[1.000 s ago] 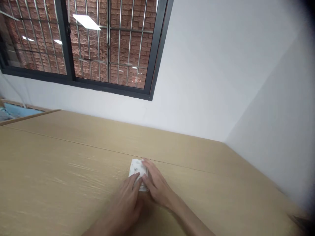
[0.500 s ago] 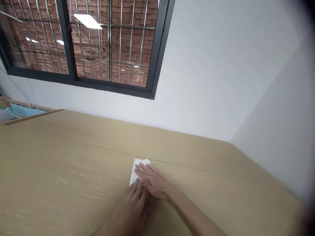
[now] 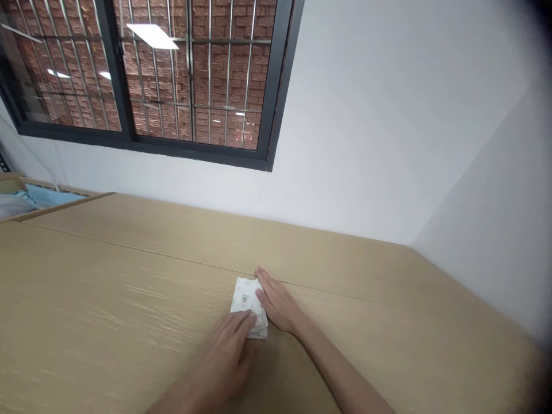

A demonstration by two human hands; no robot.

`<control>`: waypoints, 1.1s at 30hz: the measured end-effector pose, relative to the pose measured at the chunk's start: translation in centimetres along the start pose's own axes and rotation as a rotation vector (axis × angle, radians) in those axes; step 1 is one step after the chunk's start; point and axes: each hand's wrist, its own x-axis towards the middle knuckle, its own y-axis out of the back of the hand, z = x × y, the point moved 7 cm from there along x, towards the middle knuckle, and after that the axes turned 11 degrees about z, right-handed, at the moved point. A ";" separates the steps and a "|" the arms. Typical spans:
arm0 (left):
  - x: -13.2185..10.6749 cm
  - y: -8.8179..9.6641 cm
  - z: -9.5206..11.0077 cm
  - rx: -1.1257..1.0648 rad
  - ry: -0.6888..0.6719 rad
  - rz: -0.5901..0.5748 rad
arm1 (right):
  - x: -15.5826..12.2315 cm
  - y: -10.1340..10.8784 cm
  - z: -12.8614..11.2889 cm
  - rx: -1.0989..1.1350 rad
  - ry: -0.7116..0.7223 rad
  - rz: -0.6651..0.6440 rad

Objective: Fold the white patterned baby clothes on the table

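Observation:
A small folded white cloth (image 3: 246, 296) with a faint printed pattern lies flat on the wooden surface (image 3: 129, 322), its layers showing at the lower right corner. My left hand (image 3: 230, 342) rests over its lower left part, fingers stretched forward and the tips on top of it; the thumb is partly hidden. Along the right edge of the cloth lies my right hand (image 3: 278, 302), fingers extended and flat, the thumb touching the cloth's edge. Neither hand grips it.
A thin seam (image 3: 181, 257) crosses the wooden surface just beyond the cloth. Behind it rises a white wall (image 3: 345, 132) with a dark-framed, barred window (image 3: 194, 150). At far left, an open wooden compartment (image 3: 52, 208) holds blue and white material.
My right hand has slid off the top of the cloth to its right side, uncovering the printed face. My left hand has shifted slightly, its fingers staying on the lower part.

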 end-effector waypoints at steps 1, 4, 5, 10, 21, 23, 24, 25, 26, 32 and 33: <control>0.3 0.5 -0.7 -0.006 0.036 0.057 | -0.1 0.2 0.1 -0.005 -0.016 0.041; 1.1 1.9 -3.1 0.022 0.153 0.175 | -0.4 1.2 -0.2 -0.026 -0.001 0.183; 1.3 2.1 -3.9 0.032 0.190 0.192 | -0.5 1.6 -0.5 -0.030 0.022 0.223; 1.5 1.5 -5.9 0.067 0.300 0.135 | -0.7 2.5 -2.1 -0.019 0.115 0.295; 1.7 -0.3 -4.8 -0.114 0.299 0.049 | -0.6 2.1 -2.1 -0.018 0.126 0.261; 2.0 -0.3 -4.9 -0.118 0.295 0.036 | -0.7 1.9 -2.4 -0.050 0.125 0.258; 2.1 -0.2 -4.9 -0.113 0.291 0.033 | -0.8 1.9 -2.6 -0.058 0.117 0.263; 2.2 0.1 -4.8 -0.109 0.287 0.032 | -1.0 1.8 -2.9 -0.057 0.106 0.267; 2.3 0.4 -4.6 -0.108 0.283 0.030 | -1.1 1.8 -3.2 -0.049 0.093 0.269; -0.2 4.8 -2.3 -0.056 0.327 0.044 | -1.6 1.2 -7.8 0.054 0.044 0.252; -1.5 6.1 -2.1 -0.057 0.341 0.079 | -1.5 1.2 -9.1 0.086 0.032 0.245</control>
